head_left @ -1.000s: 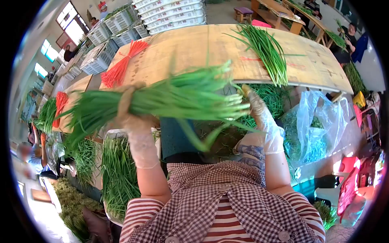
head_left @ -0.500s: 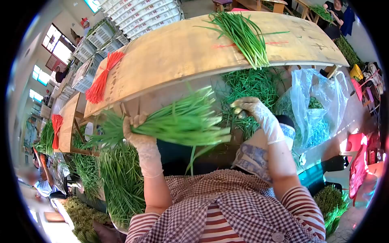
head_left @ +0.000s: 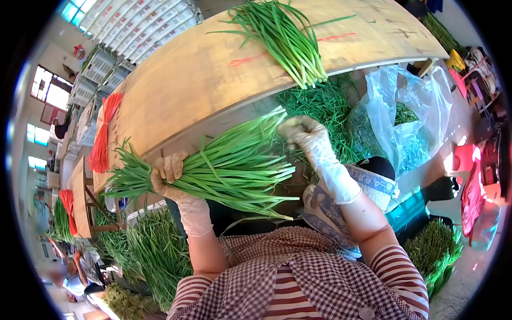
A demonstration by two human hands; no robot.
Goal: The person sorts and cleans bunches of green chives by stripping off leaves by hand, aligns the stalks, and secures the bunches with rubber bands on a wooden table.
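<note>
My gloved left hand (head_left: 172, 173) is wrapped round a bunch of long green stalks (head_left: 229, 165), whose pale ends fan out to the right. At the upper pale tips of that bunch, my gloved right hand (head_left: 306, 133) has its fingers curled together; what they hold, if anything, is too small to make out. Beyond both hands, another green bunch (head_left: 282, 40) lies on the wooden table (head_left: 186, 69) across a red tie. A bundle of red ties (head_left: 106, 130) rests at the table's left end.
Loose greens (head_left: 320, 112) lie under the table beside a clear plastic bag (head_left: 405, 117). More greens (head_left: 157, 250) are heaped at my left. White crates (head_left: 144, 26) stand behind the table. A person (head_left: 77, 272) is at the lower left.
The view has turned, so the table sits higher and further left. The held bunch has slowed, its stalks now fanned out. My right hand has come back to the pale tips.
</note>
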